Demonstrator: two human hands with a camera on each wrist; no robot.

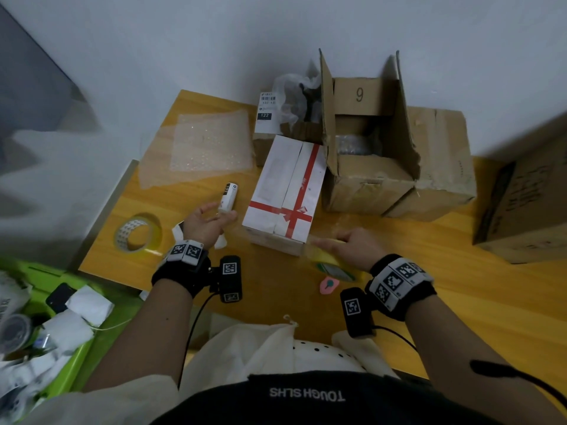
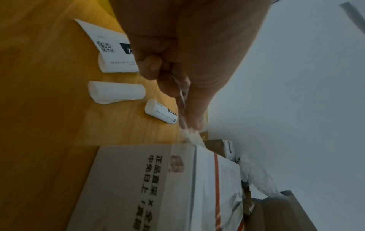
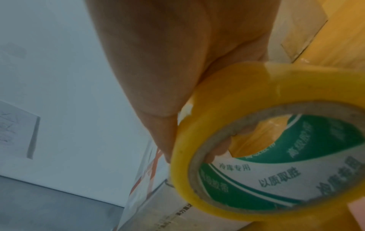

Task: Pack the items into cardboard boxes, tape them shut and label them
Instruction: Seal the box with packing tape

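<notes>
I take the white carton (image 1: pixel 283 191) with the red cross-shaped stripes as my landmark; it is a smooth rectangular box lying flat on the yellow wood-grain table (image 1: pixel 399 271), flaps closed. My right hand (image 1: pixel 352 248) sits at its near right corner, fingers curled through and around a glossy yellow tape roll (image 3: pixel 276 140) whose cardboard core carries green and white print. My left hand (image 1: pixel 205 223) is just left of the carton's near end, thumb and fingers pinching the free end of a clear tape strip (image 2: pixel 182 109) that runs to the carton's top edge. Beside that hand, left of the carton, lies a small rolled white label (image 1: pixel 228 197) with a black patch, a tight paper cylinder. Farther left of the carton a second, thinner tape roll (image 1: pixel 138 234) lies flat, and beyond it a bumpy translucent sheet of bubble wrap (image 1: pixel 211 142) is spread out. Touching the carton's right side stands a worn brown cardboard box (image 1: pixel 368 182), flaps up, marked 9. Behind the carton's far end a small brown box (image 1: pixel 267 118) holds crinkled plastic and bears a white barcode sticker.
</notes>
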